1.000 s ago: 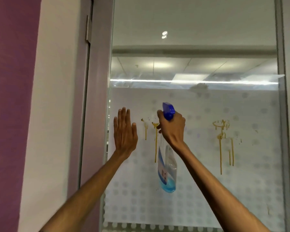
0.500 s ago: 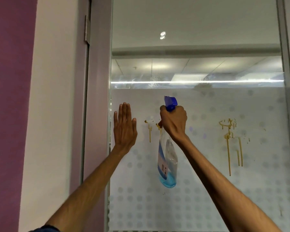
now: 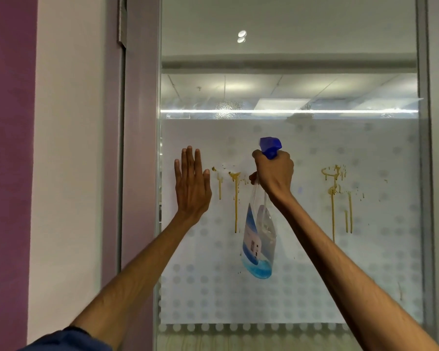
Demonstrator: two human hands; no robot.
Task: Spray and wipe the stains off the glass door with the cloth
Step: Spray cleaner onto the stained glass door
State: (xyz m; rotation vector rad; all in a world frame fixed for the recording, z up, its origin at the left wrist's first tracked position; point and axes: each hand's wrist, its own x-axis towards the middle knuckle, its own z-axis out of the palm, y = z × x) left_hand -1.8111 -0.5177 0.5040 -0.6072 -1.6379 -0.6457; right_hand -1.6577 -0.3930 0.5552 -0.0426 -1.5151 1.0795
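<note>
The glass door [image 3: 365, 274] fills the view, its lower part frosted with a dot pattern. Yellow-brown stains with long drips [image 3: 235, 193] run down just left of centre, and a second group of stains [image 3: 336, 188] sits to the right. My right hand [image 3: 274, 174] grips the neck of a clear spray bottle [image 3: 259, 247] with a blue trigger head and a little blue liquid, its nozzle close to the left stains. My left hand [image 3: 192, 184] lies flat on the glass with fingers up, left of those stains. No cloth is in view.
A grey door frame [image 3: 140, 173] runs down the left of the glass, with a cream wall [image 3: 69, 173] and a purple wall [image 3: 8, 173] beyond it. Another frame edge [image 3: 425, 173] stands on the right. Fine spray droplets [image 3: 227, 107] cling near the top of the frosting.
The spray bottle and my right hand have shifted a little to the right of the left stains, uncovering their drips. My left hand stays flat on the glass. The view has shifted slightly.
</note>
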